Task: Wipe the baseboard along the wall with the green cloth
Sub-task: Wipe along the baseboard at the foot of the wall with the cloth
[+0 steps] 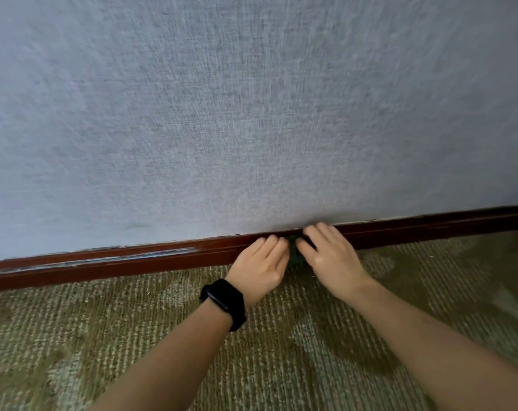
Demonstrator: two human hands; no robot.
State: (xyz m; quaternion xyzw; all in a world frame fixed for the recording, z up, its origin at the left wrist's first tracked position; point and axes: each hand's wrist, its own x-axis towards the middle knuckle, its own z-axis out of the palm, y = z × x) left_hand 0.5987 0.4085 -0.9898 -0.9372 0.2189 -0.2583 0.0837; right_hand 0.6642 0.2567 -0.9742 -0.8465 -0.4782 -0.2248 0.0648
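While our left hand (260, 262) and right hand (330, 255) pinch the green cloth (295, 252) on the baseboard (133, 259), fingers curled, loose grip could drop it.

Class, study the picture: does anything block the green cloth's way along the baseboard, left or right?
Nothing visible does. The green cloth sits against the baseboard between the left hand and right hand, and the board shows bare both ways.
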